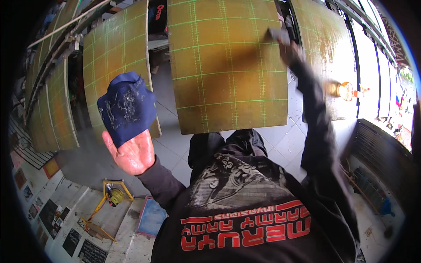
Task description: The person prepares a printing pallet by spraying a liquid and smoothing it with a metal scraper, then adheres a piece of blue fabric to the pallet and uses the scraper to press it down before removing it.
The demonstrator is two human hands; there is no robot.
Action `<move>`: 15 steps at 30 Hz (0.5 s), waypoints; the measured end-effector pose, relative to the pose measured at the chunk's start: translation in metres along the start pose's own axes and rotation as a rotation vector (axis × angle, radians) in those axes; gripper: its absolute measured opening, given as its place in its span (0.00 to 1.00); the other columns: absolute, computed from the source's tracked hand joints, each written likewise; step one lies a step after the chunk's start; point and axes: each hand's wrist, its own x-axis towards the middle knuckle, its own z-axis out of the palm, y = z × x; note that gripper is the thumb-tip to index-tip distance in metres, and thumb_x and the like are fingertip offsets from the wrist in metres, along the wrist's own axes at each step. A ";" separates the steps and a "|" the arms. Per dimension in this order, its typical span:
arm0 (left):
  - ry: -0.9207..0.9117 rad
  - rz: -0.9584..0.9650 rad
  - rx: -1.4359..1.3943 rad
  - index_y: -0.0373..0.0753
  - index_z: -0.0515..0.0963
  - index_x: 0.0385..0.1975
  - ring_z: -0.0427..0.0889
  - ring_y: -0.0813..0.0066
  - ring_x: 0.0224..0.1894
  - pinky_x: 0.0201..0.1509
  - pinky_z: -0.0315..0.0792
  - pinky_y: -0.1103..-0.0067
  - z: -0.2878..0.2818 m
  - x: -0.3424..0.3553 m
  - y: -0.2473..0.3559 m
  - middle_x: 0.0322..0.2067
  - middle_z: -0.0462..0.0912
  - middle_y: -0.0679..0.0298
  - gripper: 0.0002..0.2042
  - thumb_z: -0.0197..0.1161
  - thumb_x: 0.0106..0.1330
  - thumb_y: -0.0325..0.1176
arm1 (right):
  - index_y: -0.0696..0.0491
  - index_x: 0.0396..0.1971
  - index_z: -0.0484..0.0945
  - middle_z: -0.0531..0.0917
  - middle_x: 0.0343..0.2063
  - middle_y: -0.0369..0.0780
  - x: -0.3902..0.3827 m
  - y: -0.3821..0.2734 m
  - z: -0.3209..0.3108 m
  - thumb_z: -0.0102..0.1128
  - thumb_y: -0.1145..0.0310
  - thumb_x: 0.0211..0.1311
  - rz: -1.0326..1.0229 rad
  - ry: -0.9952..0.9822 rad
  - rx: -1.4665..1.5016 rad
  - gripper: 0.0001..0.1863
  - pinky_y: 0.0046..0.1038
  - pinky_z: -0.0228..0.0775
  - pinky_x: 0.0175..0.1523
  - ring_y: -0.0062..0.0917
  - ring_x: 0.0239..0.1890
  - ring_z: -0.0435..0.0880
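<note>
navy cloth (125, 107), one piece, covers the fingers of the left hand (135, 152), their grip unclear; fingers of the right hand (290, 50) clasp one blurred grey tool (276, 34).

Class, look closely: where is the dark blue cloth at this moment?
In the head view, the dark blue cloth lies on the upturned left hand, left of centre, with a green-lined brown panel behind it.

Includes one left hand (135, 154) between eight and nine o'clock, one right hand (290, 51) between one and two, one dark blue sheet (127, 107) between nine and ten, one blurred tool (274, 34) at one. Adds three large nearest boards (228, 87), at ten, twelve and two o'clock.
</note>
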 end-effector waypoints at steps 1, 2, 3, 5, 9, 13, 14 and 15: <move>0.023 0.009 0.009 0.36 0.62 0.64 0.59 0.61 0.67 0.73 0.44 0.60 -0.004 -0.005 0.005 0.65 0.63 0.56 0.25 0.44 0.72 0.43 | 0.49 0.45 0.77 0.82 0.31 0.51 0.048 0.036 0.022 0.43 0.59 0.69 -0.092 0.092 0.029 0.15 0.43 0.73 0.31 0.45 0.29 0.82; 0.032 -0.008 0.009 0.36 0.62 0.64 0.59 0.61 0.67 0.73 0.44 0.60 -0.004 -0.005 0.006 0.65 0.63 0.56 0.25 0.44 0.72 0.43 | 0.50 0.43 0.78 0.82 0.35 0.49 0.085 0.082 0.037 0.44 0.59 0.69 -0.158 0.184 0.036 0.15 0.41 0.74 0.34 0.43 0.33 0.82; 0.040 0.020 0.015 0.36 0.61 0.64 0.59 0.61 0.68 0.73 0.43 0.60 -0.005 -0.007 0.010 0.65 0.63 0.57 0.25 0.44 0.72 0.44 | 0.50 0.45 0.78 0.82 0.38 0.49 0.117 0.098 0.031 0.44 0.58 0.69 -0.197 0.225 0.093 0.16 0.39 0.74 0.37 0.41 0.35 0.82; 0.062 0.039 0.014 0.36 0.62 0.64 0.59 0.62 0.68 0.73 0.43 0.61 -0.016 -0.020 0.020 0.65 0.63 0.58 0.25 0.43 0.72 0.45 | 0.51 0.49 0.77 0.81 0.43 0.48 0.160 0.119 0.012 0.45 0.57 0.69 -0.262 0.289 0.216 0.18 0.34 0.74 0.44 0.37 0.41 0.82; 0.092 0.055 -0.061 0.36 0.62 0.64 0.59 0.62 0.67 0.72 0.43 0.60 -0.047 -0.032 0.034 0.65 0.63 0.57 0.25 0.41 0.72 0.45 | 0.50 0.58 0.72 0.78 0.53 0.46 0.090 0.012 -0.068 0.44 0.57 0.71 -0.232 0.223 0.270 0.22 0.28 0.66 0.60 0.28 0.56 0.76; 0.029 -0.037 -0.069 0.33 0.64 0.62 0.62 0.60 0.65 0.71 0.47 0.60 -0.051 -0.013 0.031 0.63 0.65 0.55 0.24 0.43 0.72 0.42 | 0.52 0.59 0.70 0.78 0.52 0.45 -0.103 -0.069 -0.094 0.46 0.72 0.64 -0.140 -0.022 0.325 0.22 0.26 0.73 0.47 0.27 0.44 0.83; 0.009 -0.054 -0.073 0.33 0.64 0.62 0.62 0.61 0.65 0.71 0.47 0.60 -0.051 -0.007 0.030 0.63 0.66 0.55 0.24 0.43 0.72 0.42 | 0.52 0.59 0.70 0.78 0.52 0.45 -0.140 -0.081 -0.083 0.47 0.76 0.63 -0.117 -0.086 0.357 0.23 0.25 0.75 0.44 0.27 0.41 0.84; -0.016 -0.074 -0.075 0.33 0.64 0.62 0.62 0.61 0.65 0.71 0.48 0.60 -0.049 0.000 0.030 0.63 0.66 0.55 0.24 0.43 0.72 0.42 | 0.52 0.60 0.69 0.78 0.52 0.45 -0.176 -0.088 -0.069 0.48 0.79 0.61 -0.082 -0.137 0.392 0.25 0.25 0.77 0.41 0.27 0.38 0.86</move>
